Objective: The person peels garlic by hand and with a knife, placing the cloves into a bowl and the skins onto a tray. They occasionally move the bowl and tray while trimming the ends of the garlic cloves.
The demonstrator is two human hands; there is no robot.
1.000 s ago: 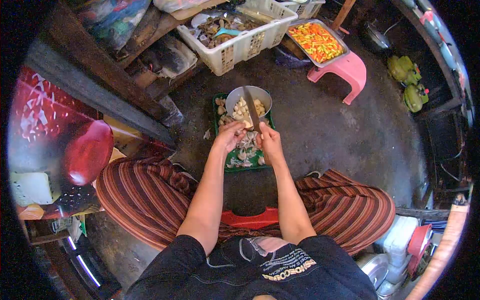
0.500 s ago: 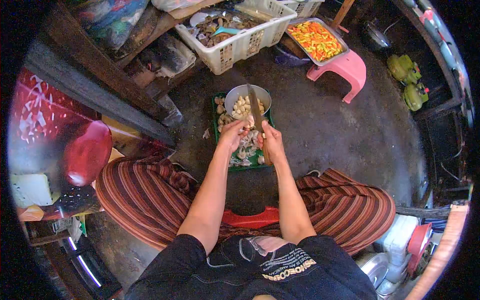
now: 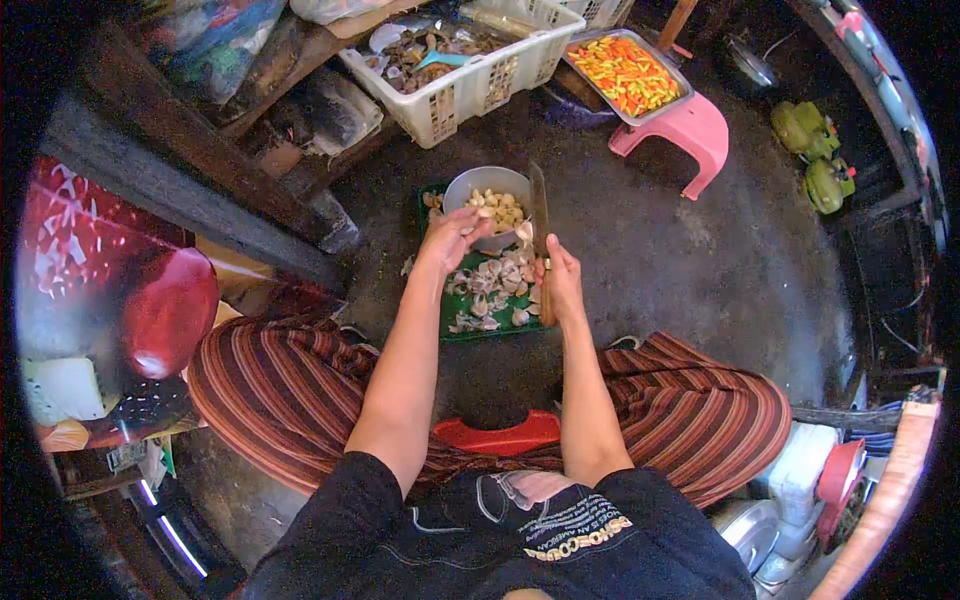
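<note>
My right hand [image 3: 562, 280] is wrapped round the wooden handle of a large knife [image 3: 540, 205], its blade pointing away from me beside the bowl. My left hand [image 3: 450, 240] is over the near left rim of a grey metal bowl [image 3: 458, 190], a pale garlic clove [image 3: 486, 212] at its fingertips. Peeled garlic cloves [image 3: 508, 212] lie inside the bowl. Under and in front of it is a green tray [image 3: 455, 318] strewn with unpeeled garlic and papery skins [image 3: 490, 285]. A whitish piece of garlic or skin [image 3: 525, 232] shows against the blade's left side.
A white plastic basket [image 3: 450, 118] stands on the far side. Right of it, a metal tray of red and yellow chillies [image 3: 630, 75] rests by a pink stool [image 3: 700, 130]. Green gas canisters [image 3: 815, 155] are at the far right. Dark floor [image 3: 690, 260] surrounds the green tray.
My left hand has moved away from the knife, leftward and forward to the bowl. The knife has shifted right and stands more upright in view, still in my right hand.
</note>
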